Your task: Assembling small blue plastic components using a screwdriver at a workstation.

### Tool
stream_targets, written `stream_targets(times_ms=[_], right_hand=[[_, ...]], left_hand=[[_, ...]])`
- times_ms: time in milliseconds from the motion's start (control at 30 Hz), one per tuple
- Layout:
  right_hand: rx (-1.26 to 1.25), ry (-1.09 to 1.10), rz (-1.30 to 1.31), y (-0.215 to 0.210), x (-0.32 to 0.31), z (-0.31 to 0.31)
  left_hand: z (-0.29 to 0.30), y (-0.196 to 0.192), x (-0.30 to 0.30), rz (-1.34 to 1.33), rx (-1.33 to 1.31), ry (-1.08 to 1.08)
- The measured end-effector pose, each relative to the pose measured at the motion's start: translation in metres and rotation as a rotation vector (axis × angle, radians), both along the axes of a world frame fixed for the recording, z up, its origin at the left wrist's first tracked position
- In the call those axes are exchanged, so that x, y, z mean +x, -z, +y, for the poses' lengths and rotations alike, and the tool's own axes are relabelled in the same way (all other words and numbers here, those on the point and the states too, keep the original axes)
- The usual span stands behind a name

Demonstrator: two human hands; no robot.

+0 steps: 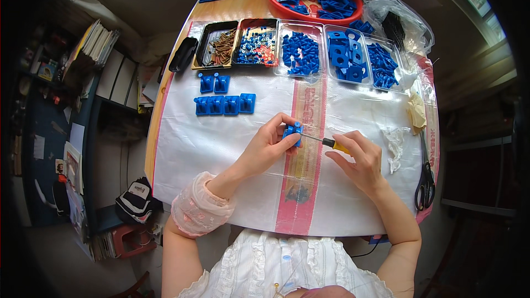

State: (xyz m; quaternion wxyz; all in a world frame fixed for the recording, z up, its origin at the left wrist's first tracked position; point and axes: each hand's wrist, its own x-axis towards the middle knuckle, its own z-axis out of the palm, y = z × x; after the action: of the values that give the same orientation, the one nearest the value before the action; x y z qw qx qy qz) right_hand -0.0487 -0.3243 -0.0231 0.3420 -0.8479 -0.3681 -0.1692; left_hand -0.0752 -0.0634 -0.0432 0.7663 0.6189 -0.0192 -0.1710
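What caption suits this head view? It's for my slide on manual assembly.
Left hand holds a small blue plastic part while right hand drives a yellow-handled screwdriver into it.

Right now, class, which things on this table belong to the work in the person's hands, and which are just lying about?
In use:
left hand holding a blue plastic part
right hand with a yellow-handled screwdriver
tray of brown screws
finished blue pieces

Lying about:
scissors
crumpled tissue
black case
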Motion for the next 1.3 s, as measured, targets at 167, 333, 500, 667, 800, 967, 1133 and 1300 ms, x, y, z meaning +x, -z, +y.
stream_targets(times_ms=[167, 333, 500, 667, 800, 967, 1133, 1300], right_hand=[[0.066, -0.016, 0.179, 0.009, 0.001, -0.003], [0.115, -0.035, 0.246, 0.007, 0.002, -0.002], [0.119, 0.01, 0.288, 0.007, 0.0, -0.001], [-0.01, 0.25, 0.01, 0.005, 0.007, -0.004], [-0.136, 0.368, -0.032, 0.009, 0.012, -0.008], [-0.19, 0.37, -0.058, 0.008, 0.011, -0.007], [0.021, 0.119, -0.107, -0.005, 0.005, -0.001], [0.14, -0.119, 0.189, 0.0, -0.013, 0.009]], left_hand=[[-0.001, -0.001, -0.001, -0.025, 0.026, 0.016], [-0.001, -0.003, -0.002, -0.039, 0.047, 0.038], [-0.001, -0.002, -0.001, -0.045, 0.019, 0.017], [0.006, 0.005, 0.004, 0.063, -0.235, -0.098], [0.004, 0.003, 0.004, 0.106, -0.363, -0.007], [-0.001, 0.004, -0.001, 0.022, -0.153, 0.087], [-0.014, -0.012, -0.012, -0.174, 0.106, 0.024], [-0.017, -0.021, -0.019, -0.399, 0.42, 0.121]])
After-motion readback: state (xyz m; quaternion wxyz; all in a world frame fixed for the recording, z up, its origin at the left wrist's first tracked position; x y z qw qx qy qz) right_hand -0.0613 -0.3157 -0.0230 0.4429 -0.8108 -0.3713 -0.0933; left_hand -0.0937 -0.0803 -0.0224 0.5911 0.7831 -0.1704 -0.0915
